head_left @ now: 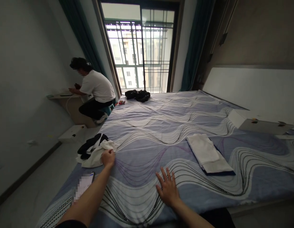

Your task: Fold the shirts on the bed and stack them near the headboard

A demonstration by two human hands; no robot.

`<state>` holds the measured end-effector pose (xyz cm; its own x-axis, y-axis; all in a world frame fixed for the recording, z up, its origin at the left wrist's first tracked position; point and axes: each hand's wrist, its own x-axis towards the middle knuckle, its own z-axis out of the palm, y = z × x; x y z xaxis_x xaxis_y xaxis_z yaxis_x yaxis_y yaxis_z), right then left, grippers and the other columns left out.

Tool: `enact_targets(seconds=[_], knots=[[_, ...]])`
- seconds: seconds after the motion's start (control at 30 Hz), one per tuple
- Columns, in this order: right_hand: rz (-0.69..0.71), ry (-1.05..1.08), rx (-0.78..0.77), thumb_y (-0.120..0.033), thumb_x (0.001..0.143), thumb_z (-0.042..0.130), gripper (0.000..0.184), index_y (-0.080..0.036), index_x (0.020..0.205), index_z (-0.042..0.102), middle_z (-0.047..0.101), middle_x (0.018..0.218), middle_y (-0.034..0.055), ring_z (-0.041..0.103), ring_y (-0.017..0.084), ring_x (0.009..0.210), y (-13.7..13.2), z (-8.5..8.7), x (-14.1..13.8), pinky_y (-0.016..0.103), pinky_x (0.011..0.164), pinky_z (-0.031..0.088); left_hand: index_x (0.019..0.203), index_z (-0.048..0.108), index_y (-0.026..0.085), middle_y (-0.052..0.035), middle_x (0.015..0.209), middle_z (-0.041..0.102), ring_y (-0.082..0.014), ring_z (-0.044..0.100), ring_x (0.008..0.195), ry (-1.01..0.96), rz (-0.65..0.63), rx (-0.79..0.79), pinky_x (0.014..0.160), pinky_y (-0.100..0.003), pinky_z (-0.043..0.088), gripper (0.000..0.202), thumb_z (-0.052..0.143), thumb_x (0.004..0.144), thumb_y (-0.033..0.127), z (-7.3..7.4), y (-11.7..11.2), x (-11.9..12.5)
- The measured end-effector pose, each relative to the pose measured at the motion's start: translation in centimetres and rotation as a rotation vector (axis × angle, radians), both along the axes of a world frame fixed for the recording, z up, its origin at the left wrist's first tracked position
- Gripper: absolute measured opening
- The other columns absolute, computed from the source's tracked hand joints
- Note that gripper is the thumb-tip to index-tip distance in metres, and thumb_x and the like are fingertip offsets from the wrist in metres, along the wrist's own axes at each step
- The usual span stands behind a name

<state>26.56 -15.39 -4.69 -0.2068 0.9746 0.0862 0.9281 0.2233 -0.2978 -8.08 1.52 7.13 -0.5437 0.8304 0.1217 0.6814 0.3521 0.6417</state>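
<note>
At the bed's left edge my left hand is closed on a crumpled cream cloth garment, its fingers curled into the fabric. A black-and-white garment lies bunched against it. My right hand rests flat with fingers spread on the patterned bedsheet, holding nothing. To the right of that hand lies a folded stack of cream cloth with a dark blue layer beneath. Beside my left forearm is a phone, partly covered by the arm.
Dark clothing lies at the bed's far end, near a small red packet. A white box stands at the right side. Another person sits at a small desk on the left; a white box is on the floor.
</note>
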Motion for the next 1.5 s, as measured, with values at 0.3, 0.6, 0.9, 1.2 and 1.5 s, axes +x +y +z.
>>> enact_targets(seconds=[0.3,0.6,0.9,1.2,1.5], knots=[[-0.026,0.043,0.041,-0.047,0.092,0.049,0.075,-0.020,0.158,0.027,0.031,0.162,0.0076,0.020,0.033,0.151,-0.2,0.1,0.2,0.057,0.123,0.011,0.099,0.077,0.020,-0.0088,0.103,0.074,-0.0218,0.069,0.094,-0.127,-0.419,0.215,0.089,-0.034,0.052,0.035,0.046,0.090,0.036,-3.7,-12.6,16.2],[0.186,0.317,0.133,-0.031,0.085,0.056,0.067,-0.024,0.151,0.043,0.061,0.137,0.0074,0.050,0.026,0.127,-1.0,1.2,-0.8,0.043,0.112,0.033,0.082,0.077,0.025,-0.0024,0.083,0.074,-0.0154,0.068,0.075,-0.200,-0.682,0.085,0.072,-0.025,0.053,0.026,0.053,0.087,0.033,-5.8,-21.9,19.4],[0.011,0.596,-0.025,-0.021,0.091,0.044,0.036,-0.024,0.109,0.075,0.073,0.105,0.0066,0.061,0.023,0.105,-1.8,1.4,-4.6,0.035,0.097,0.044,0.107,0.070,0.018,-0.0141,0.112,0.071,-0.0265,0.062,0.109,0.109,-0.404,-0.012,0.099,-0.040,0.043,0.039,0.037,0.094,0.036,-2.8,-10.8,9.0],[-0.171,0.834,-0.005,-0.026,0.087,0.037,0.036,-0.023,0.095,0.072,0.074,0.088,0.0053,0.065,0.022,0.081,-2.8,3.1,1.4,0.030,0.076,0.050,0.127,0.064,0.024,-0.0182,0.132,0.066,-0.0442,0.056,0.124,0.191,-0.332,-0.389,0.109,-0.069,0.026,0.053,0.054,0.082,0.052,-2.6,-0.6,-3.3],[-0.987,0.412,0.017,-0.036,0.076,0.042,0.042,-0.021,0.106,0.067,0.073,0.094,0.0134,0.067,0.033,0.094,-4.6,-0.2,21.9,0.041,0.081,0.049,0.148,0.041,0.010,-0.0195,0.154,0.045,-0.0312,0.044,0.141,0.198,-0.320,-0.356,0.114,-0.045,0.034,0.065,0.035,0.094,0.047,-4.8,1.2,-2.4]])
